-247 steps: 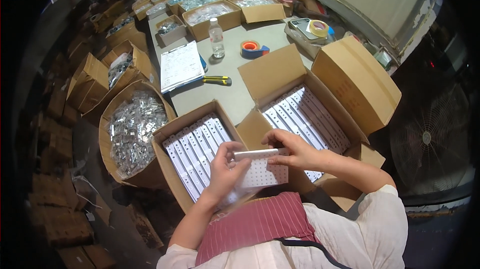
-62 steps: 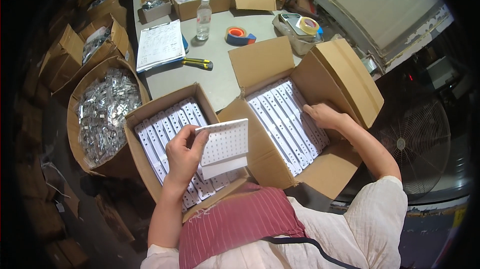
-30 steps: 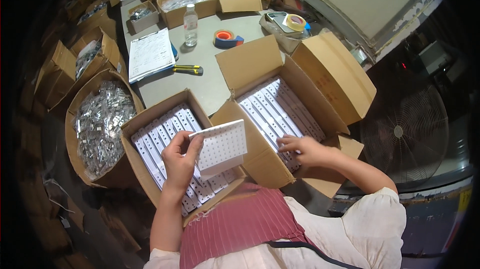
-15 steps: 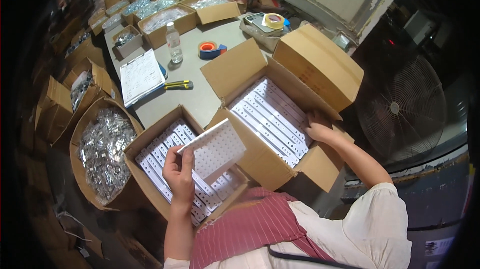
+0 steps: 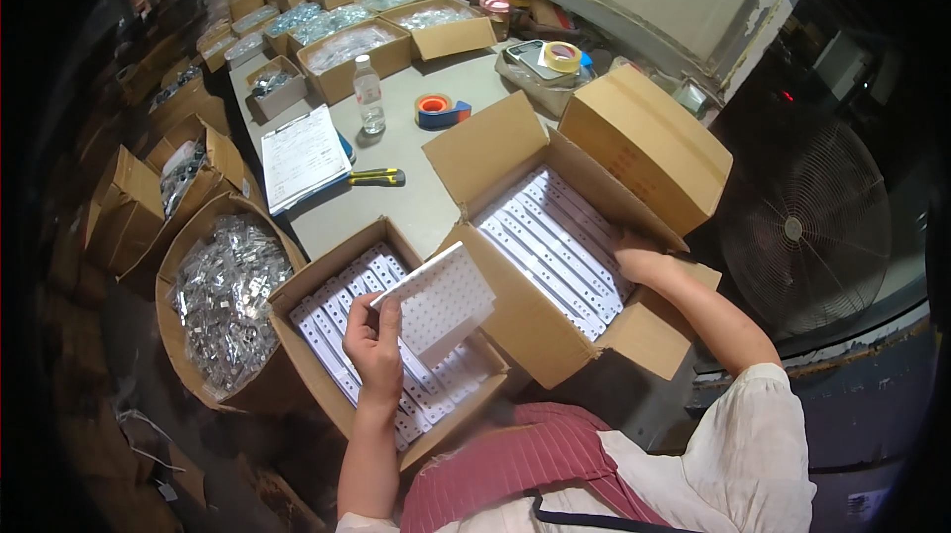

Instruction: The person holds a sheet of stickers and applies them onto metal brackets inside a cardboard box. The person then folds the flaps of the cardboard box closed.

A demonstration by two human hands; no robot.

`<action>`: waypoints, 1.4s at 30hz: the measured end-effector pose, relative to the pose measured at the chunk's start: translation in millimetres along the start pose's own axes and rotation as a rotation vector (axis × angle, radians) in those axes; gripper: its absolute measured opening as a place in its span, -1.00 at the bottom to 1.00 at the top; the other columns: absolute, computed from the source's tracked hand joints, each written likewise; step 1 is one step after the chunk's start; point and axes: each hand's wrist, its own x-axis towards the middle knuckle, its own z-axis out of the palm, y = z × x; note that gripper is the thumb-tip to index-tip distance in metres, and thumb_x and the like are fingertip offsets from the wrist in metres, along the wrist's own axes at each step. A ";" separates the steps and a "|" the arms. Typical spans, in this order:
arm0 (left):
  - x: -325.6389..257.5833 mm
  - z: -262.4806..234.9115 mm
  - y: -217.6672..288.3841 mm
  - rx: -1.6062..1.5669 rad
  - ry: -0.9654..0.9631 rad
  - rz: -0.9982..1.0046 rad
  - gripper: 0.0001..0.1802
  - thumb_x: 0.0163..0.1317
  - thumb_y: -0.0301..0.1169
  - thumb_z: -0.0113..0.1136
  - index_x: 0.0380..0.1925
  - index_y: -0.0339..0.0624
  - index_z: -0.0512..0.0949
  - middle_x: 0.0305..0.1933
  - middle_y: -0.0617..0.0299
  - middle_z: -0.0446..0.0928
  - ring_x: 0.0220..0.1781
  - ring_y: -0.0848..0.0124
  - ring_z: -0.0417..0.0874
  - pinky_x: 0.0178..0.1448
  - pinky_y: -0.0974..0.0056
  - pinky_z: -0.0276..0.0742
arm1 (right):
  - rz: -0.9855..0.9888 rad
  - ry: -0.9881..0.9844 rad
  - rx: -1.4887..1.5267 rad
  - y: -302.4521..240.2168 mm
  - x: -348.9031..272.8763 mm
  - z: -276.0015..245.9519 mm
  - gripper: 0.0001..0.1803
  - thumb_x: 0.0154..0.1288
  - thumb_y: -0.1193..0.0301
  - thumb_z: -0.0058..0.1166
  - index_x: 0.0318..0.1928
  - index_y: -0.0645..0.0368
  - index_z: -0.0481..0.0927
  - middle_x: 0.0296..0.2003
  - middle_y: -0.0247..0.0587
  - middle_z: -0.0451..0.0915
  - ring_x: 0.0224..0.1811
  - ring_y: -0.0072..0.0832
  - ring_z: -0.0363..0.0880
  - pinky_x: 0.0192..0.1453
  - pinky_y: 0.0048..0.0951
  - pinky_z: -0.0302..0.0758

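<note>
The left hand's (image 5: 375, 343) fingers pinch a white, dotted flat piece (image 5: 438, 307) above the left brown cardboard box (image 5: 332, 268). Probably light and stiff; hold by edges. Right hand (image 5: 644, 259): fingers hidden, grip indeterminable.

The tabletop (image 5: 386, 221) offers passage; strips (image 5: 550, 251) and carton wall (image 5: 616, 184) seemingly crowd the right hand (image 5: 639, 261).
</note>
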 end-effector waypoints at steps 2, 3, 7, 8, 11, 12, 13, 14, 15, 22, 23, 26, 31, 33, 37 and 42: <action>-0.1 -8.6 -2.3 0.031 0.036 0.019 -0.88 0.41 -0.39 0.19 -0.21 -0.21 0.52 -0.44 0.48 0.40 -0.42 0.71 0.30 -0.34 0.52 0.17 | -0.186 -0.212 -0.111 -22.8 7.0 -40.2 -0.57 0.19 0.37 0.06 0.05 0.33 0.53 0.01 0.31 0.57 0.07 0.07 0.58 0.11 -0.10 0.55; 2.0 -7.8 -3.1 0.026 0.042 0.024 -0.88 0.41 -0.39 0.19 -0.21 -0.21 0.52 -0.44 0.48 0.40 -0.42 0.71 0.30 -0.34 0.52 0.17 | -0.345 -0.408 -0.243 -26.1 9.3 -58.8 -0.62 0.19 0.36 0.08 -0.02 0.32 0.58 -0.03 0.30 0.59 0.04 0.08 0.60 0.09 -0.11 0.56; 9.5 -15.8 -11.0 0.102 0.151 0.090 -0.87 0.41 -0.38 0.21 -0.23 -0.21 0.53 -0.45 0.50 0.39 -0.43 0.71 0.29 -0.35 0.52 0.15 | -0.137 -0.608 0.009 -51.9 -1.2 -105.9 -0.60 0.07 0.28 0.27 -0.24 0.44 0.61 -0.23 0.29 0.63 -0.08 0.12 0.63 0.00 -0.08 0.57; 14.5 -16.4 -16.0 0.144 0.161 0.096 -0.86 0.40 -0.39 0.22 -0.23 -0.23 0.53 -0.44 0.49 0.40 -0.41 0.70 0.31 -0.34 0.52 0.18 | -0.195 -0.506 -0.036 -40.3 -4.7 -106.1 -0.55 0.06 0.22 0.30 -0.25 0.44 0.62 -0.25 0.27 0.63 -0.12 0.11 0.64 -0.02 -0.08 0.57; 20.2 -24.2 -21.3 0.208 0.223 0.113 -0.85 0.39 -0.39 0.23 -0.23 -0.27 0.54 -0.42 0.46 0.43 -0.39 0.70 0.34 -0.32 0.52 0.22 | -0.292 -0.355 -0.146 -43.9 -15.2 -117.8 -0.49 0.02 0.11 0.36 -0.33 0.41 0.61 -0.33 0.22 0.64 -0.26 0.06 0.65 -0.10 -0.08 0.58; 23.3 -22.5 -19.0 0.227 0.261 0.148 -0.85 0.40 -0.39 0.22 -0.22 -0.27 0.54 -0.42 0.45 0.44 -0.39 0.69 0.35 -0.31 0.52 0.24 | -0.308 -0.229 -0.134 -37.6 -21.4 -114.8 -0.51 0.00 0.12 0.38 -0.37 0.37 0.58 -0.38 0.18 0.64 -0.29 0.02 0.66 -0.15 -0.09 0.60; 24.2 -24.9 -17.4 0.259 0.306 0.182 -0.84 0.40 -0.39 0.20 -0.21 -0.28 0.54 -0.41 0.44 0.46 -0.39 0.69 0.36 -0.30 0.52 0.26 | -0.327 -0.237 -0.126 -38.2 -24.2 -110.2 -0.51 0.00 0.12 0.38 -0.37 0.37 0.58 -0.38 0.18 0.64 -0.29 0.02 0.66 -0.15 -0.09 0.60; 26.0 -31.6 -22.1 0.258 0.331 0.214 -0.85 0.42 -0.39 0.18 -0.21 -0.28 0.54 -0.40 0.43 0.48 -0.38 0.67 0.39 -0.27 0.50 0.31 | -0.320 -0.202 -0.096 -39.7 -27.1 -108.3 -0.50 -0.01 0.12 0.39 -0.36 0.37 0.57 -0.38 0.18 0.64 -0.28 0.03 0.66 -0.15 -0.08 0.60; 27.7 -34.8 -23.3 0.251 0.365 0.216 -0.84 0.43 -0.39 0.17 -0.22 -0.27 0.54 -0.37 0.41 0.50 -0.35 0.66 0.41 -0.24 0.49 0.34 | -0.305 -0.161 -0.067 -37.1 -28.3 -107.0 -0.49 -0.02 0.13 0.41 -0.34 0.36 0.55 -0.38 0.18 0.63 -0.27 0.04 0.66 -0.14 -0.08 0.60; 31.8 -51.4 -34.9 0.209 0.492 0.258 -0.80 0.49 -0.32 0.10 -0.15 -0.26 0.49 -0.30 0.33 0.54 -0.27 0.64 0.49 -0.15 0.48 0.40 | -0.051 -0.495 0.448 -38.6 -26.2 -128.4 -0.47 0.01 0.26 0.28 -0.18 0.54 0.51 -0.30 0.28 0.62 -0.22 0.00 0.66 -0.10 -0.14 0.57; 31.4 -54.4 -37.6 0.170 0.503 0.251 -0.79 0.49 -0.31 0.09 -0.14 -0.26 0.48 -0.29 0.32 0.54 -0.26 0.63 0.51 -0.14 0.48 0.42 | -0.066 -0.503 0.454 -34.8 -24.5 -123.1 -0.47 0.01 0.26 0.28 -0.18 0.54 0.51 -0.30 0.28 0.62 -0.22 0.00 0.66 -0.10 -0.14 0.57; 34.5 -51.6 -35.6 0.073 0.490 0.234 -0.81 0.48 -0.33 0.10 -0.14 -0.26 0.48 -0.25 0.26 0.59 -0.24 0.59 0.57 -0.13 0.46 0.46 | -0.166 -0.311 0.677 -15.4 -34.7 -116.1 -0.45 0.02 0.27 0.25 -0.06 0.48 0.53 -0.29 0.18 0.61 -0.25 -0.24 0.62 -0.12 -0.31 0.54; 37.7 -61.4 -23.2 -0.355 0.585 0.145 -0.72 0.43 -0.35 0.13 0.02 -0.30 0.51 -0.13 0.15 0.66 -0.11 0.43 0.65 0.03 0.35 0.53 | -0.063 -0.421 1.240 -26.7 -89.4 -159.6 -0.26 -0.05 0.41 0.22 0.22 0.46 0.44 -0.07 -0.17 0.61 -0.05 -0.51 0.58 0.06 -0.48 0.48; 45.5 -64.2 -14.1 -0.658 0.566 -0.031 -0.70 0.44 -0.32 0.11 0.02 -0.29 0.53 -0.10 0.16 0.65 -0.06 0.35 0.65 0.10 0.32 0.53 | -0.063 -0.442 1.397 -41.7 -117.8 -170.8 -0.10 -0.07 0.38 0.26 0.33 0.53 0.31 0.11 -0.05 0.55 0.15 -0.38 0.54 0.30 -0.42 0.36; 31.5 -103.0 -14.5 -1.627 0.245 -0.199 -0.80 0.37 -0.36 0.12 -0.19 -0.29 0.54 -0.34 0.23 0.52 -0.32 0.39 0.54 -0.24 0.29 0.57 | -0.118 -0.528 1.480 -109.5 -161.3 -170.9 -0.09 -0.07 0.42 0.31 0.35 0.49 0.32 0.18 -0.02 0.51 0.20 -0.37 0.51 0.34 -0.40 0.34; 35.2 -121.1 -8.5 -1.671 0.202 -0.223 -0.79 0.26 -0.49 0.19 -0.14 -0.37 0.53 -0.24 0.13 0.57 -0.22 0.34 0.61 -0.13 0.31 0.59 | -0.289 -0.673 1.334 -215.9 -154.6 -137.8 -0.18 0.06 0.40 0.29 0.35 0.41 0.33 0.09 0.10 0.59 0.11 -0.42 0.58 0.22 -0.46 0.44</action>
